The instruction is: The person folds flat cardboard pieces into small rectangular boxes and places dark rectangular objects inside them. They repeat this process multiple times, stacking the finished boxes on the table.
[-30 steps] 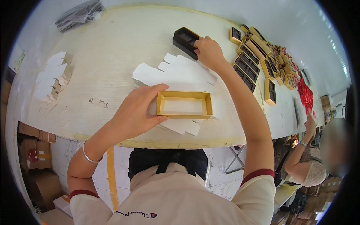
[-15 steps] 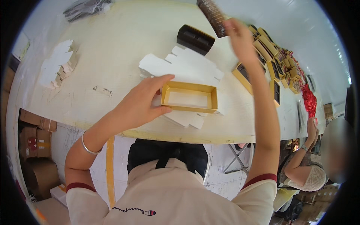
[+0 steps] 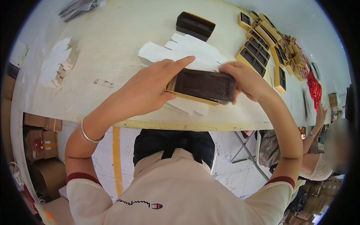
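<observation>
My left hand point(image 3: 152, 84) grips the left end of a gold cardboard box point(image 3: 195, 98), its index finger stretched along the far rim. Over the box's opening lies a dark brown plastic tray point(image 3: 204, 86), covering most of the inside. My right hand point(image 3: 245, 80) holds the tray by its right end, the fingers partly hidden behind it. Whether the tray sits fully inside the box I cannot tell. Under and behind the box are flat white die-cut card blanks point(image 3: 180, 50). A stack of dark trays point(image 3: 195, 27) stands just beyond them.
Gold boxes with dark trays point(image 3: 253, 56) cluster at the right, beside red material point(image 3: 314, 90). A white card stack point(image 3: 56, 63) lies at the left, a plastic-wrapped dark bundle point(image 3: 80, 9) at the far left. Another person's hand point(image 3: 321, 114) shows at the right. Cartons point(image 3: 41, 144) stand below the table.
My right hand has brought the dark tray from the far right down onto the gold box. The left hand keeps hold of the box.
</observation>
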Available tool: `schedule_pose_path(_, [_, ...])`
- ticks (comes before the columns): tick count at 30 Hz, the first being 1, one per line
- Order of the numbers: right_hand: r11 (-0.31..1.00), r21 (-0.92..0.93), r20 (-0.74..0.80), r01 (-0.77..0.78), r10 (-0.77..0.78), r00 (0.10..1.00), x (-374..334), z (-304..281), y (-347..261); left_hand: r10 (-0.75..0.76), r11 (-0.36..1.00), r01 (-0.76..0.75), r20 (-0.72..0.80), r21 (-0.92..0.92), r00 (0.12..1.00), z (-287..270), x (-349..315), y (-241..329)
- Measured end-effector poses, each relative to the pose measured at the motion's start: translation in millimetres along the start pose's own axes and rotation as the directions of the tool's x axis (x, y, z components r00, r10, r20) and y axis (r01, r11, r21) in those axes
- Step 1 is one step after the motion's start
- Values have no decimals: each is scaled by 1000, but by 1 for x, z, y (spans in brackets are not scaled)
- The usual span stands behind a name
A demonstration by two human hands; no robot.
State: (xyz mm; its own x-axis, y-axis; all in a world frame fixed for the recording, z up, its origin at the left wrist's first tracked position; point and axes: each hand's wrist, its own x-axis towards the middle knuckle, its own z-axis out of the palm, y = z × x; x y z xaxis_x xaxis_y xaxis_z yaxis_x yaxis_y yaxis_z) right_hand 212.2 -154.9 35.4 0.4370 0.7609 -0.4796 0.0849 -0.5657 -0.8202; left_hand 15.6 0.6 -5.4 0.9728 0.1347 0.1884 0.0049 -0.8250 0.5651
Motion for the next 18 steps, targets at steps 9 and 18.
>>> schedule_pose_path(9, [339,-513,303,789,-788,535,-19,-17,21,-151,977,170,151,-127,977,-9,4,-16])
schedule_pose_path(18, [-160,-706,502,690,-800,328,-10,-6,26,-78,987,52,171,150,982,-1,22,-5])
